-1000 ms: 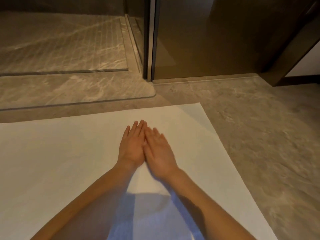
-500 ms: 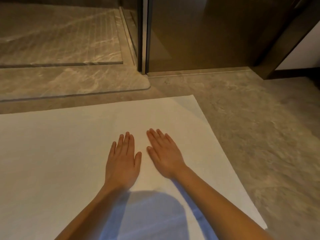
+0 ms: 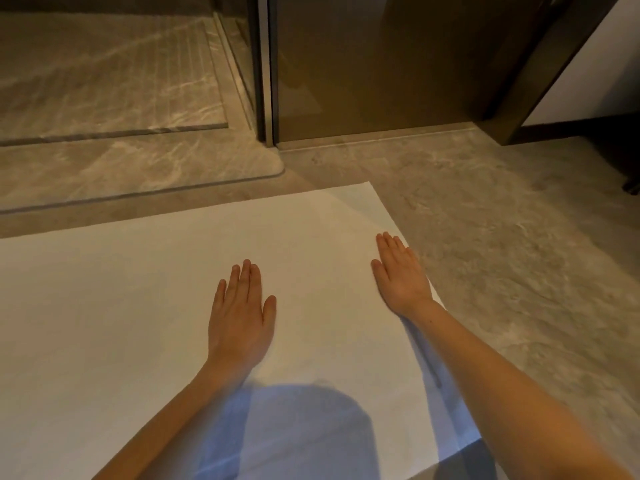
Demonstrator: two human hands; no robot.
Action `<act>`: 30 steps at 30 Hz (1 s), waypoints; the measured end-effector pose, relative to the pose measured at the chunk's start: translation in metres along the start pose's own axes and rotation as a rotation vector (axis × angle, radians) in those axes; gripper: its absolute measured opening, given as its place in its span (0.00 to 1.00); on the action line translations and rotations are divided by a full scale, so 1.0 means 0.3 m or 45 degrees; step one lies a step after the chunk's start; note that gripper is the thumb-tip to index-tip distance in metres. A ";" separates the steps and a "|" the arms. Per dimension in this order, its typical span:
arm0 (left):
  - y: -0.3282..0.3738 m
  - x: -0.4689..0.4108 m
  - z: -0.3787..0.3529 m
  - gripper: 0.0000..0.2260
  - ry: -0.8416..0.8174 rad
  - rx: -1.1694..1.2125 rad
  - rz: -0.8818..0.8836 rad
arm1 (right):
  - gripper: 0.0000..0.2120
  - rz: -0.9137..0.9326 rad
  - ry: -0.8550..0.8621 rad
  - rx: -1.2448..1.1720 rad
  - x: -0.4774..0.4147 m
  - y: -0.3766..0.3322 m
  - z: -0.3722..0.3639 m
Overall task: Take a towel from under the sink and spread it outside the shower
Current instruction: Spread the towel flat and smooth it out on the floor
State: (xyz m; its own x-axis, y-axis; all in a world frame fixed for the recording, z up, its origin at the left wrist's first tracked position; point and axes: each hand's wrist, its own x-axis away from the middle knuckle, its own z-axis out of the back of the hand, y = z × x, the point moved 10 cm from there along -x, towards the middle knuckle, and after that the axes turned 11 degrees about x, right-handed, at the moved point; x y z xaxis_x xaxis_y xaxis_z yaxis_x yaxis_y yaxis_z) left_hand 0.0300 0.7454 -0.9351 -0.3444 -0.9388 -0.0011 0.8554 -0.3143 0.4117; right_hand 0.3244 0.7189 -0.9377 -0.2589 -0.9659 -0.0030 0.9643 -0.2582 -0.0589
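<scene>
Towel lay flat under our hands. Our left hand pressed its middle, palm down, fingers straight and together. Our right hand lay equally flat at its right edge. The towel covered the stone floor near the shower's raised sill, a strip of floor between them, beside the glass door.
</scene>
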 end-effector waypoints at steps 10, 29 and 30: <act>0.121 0.226 0.079 0.26 0.041 0.070 -0.240 | 0.25 0.266 0.056 -0.411 0.251 -0.478 0.162; 0.094 0.361 -0.013 0.26 -0.009 0.050 -0.257 | 0.27 0.183 -0.079 0.068 0.348 -0.153 0.013; 0.097 0.363 -0.013 0.26 -0.016 0.031 -0.271 | 0.27 0.152 -0.076 0.072 0.343 -0.108 0.017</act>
State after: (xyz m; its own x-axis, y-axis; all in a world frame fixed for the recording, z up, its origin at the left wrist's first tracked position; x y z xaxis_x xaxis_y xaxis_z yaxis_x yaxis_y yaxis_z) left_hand 0.0188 0.6334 -0.9269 -0.5211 -0.8498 -0.0792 0.7534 -0.5016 0.4252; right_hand 0.2669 0.6276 -0.9310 -0.1399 -0.9888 0.0526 0.9901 -0.1404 -0.0050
